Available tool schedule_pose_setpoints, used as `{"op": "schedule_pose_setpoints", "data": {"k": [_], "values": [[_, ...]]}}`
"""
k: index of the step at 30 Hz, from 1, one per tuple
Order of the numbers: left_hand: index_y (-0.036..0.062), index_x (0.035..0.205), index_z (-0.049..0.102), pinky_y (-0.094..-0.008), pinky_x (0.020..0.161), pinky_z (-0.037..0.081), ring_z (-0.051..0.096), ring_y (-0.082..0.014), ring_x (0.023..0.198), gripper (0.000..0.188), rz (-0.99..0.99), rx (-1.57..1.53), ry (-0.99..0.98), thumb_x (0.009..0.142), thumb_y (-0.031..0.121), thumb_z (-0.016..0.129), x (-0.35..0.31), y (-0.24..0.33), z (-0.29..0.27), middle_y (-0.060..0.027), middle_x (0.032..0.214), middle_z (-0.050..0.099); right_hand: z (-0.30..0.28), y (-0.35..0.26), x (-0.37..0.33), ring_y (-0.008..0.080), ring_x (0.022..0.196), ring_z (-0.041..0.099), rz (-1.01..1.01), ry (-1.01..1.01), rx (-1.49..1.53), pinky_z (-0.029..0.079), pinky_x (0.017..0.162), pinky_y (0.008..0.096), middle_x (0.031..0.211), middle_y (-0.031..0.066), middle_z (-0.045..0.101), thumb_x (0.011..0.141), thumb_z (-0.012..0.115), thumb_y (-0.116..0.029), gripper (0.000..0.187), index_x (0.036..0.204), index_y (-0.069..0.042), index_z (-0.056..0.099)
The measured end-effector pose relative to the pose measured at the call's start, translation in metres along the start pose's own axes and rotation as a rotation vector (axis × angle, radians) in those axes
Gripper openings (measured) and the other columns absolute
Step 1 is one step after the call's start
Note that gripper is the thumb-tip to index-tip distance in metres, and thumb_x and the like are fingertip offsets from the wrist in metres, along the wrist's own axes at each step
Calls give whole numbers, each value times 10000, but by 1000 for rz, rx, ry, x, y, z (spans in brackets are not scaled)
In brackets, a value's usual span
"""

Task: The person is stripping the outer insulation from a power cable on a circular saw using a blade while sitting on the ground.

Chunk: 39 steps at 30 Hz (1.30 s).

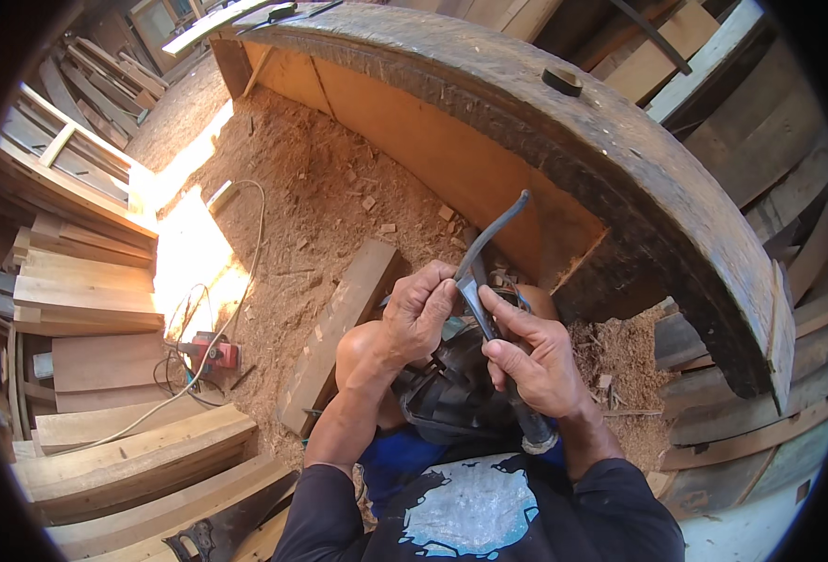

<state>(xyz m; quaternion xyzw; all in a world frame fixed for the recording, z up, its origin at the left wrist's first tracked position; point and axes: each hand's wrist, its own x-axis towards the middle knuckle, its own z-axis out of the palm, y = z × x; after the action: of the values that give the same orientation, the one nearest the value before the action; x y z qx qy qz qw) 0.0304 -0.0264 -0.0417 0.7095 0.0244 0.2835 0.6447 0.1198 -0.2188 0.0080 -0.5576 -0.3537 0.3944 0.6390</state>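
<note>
My right hand [538,361] is closed around the dark handle of a chisel [472,298]. Its blade points up and away from me, while the worn, pale butt end hangs below my palm. The fingers of my left hand [421,309] pinch together at the blade's tip, on a slim, curved blue-grey strip [498,228]. That strip rises from the blade tip toward the workbench; whether it is a stone or a file I cannot tell. Part of it is hidden by my left fingers. Both hands are over my lap, close together.
A heavy workbench [489,66] curves across the far side, with a dark tape roll [562,82] on top. Left of my knees lies a wooden beam [339,328]. A red power tool [215,352] with a cord, stacked planks [133,450] and a handsaw [210,534] are at left. Shavings cover the floor.
</note>
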Motion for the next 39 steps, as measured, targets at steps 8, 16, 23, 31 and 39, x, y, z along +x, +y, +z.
{"op": "schedule_pose_setpoints", "data": {"k": [8,16,23,31,39], "values": [[6,1046,646,-248,634,461,538,-74,706,198,63,34,6,1061,148,508,1,7,3,-2,794,580,-3,2,1,85,638,582,-1,-2,70,497,568,236,1039,89,648,985,620,-57,556,1496,55,430],[20,1056,649,-239,620,427,511,-59,694,244,-12,-44,-7,1075,210,496,-1,6,2,9,758,570,-2,1,3,90,636,580,-6,6,121,499,559,236,1012,81,640,982,617,-51,561,1505,30,430],[16,1079,638,-228,613,410,480,-49,684,238,-33,-54,-22,1080,202,488,-1,6,6,22,753,556,-8,2,-1,58,650,559,47,-26,174,496,576,222,1092,72,647,1003,568,-26,550,1527,15,403],[22,985,624,-221,621,400,476,-38,690,219,-121,-151,25,1069,183,502,1,10,10,33,753,540,-16,-28,8,58,550,532,73,140,-136,439,494,221,787,13,591,967,649,-160,417,1313,57,569],[35,903,607,-246,565,371,437,-51,621,257,-124,13,-179,1056,205,489,4,17,9,35,667,490,-34,-29,69,51,478,494,95,56,-207,412,424,244,612,-26,505,1004,636,-283,292,844,-46,573]]}}
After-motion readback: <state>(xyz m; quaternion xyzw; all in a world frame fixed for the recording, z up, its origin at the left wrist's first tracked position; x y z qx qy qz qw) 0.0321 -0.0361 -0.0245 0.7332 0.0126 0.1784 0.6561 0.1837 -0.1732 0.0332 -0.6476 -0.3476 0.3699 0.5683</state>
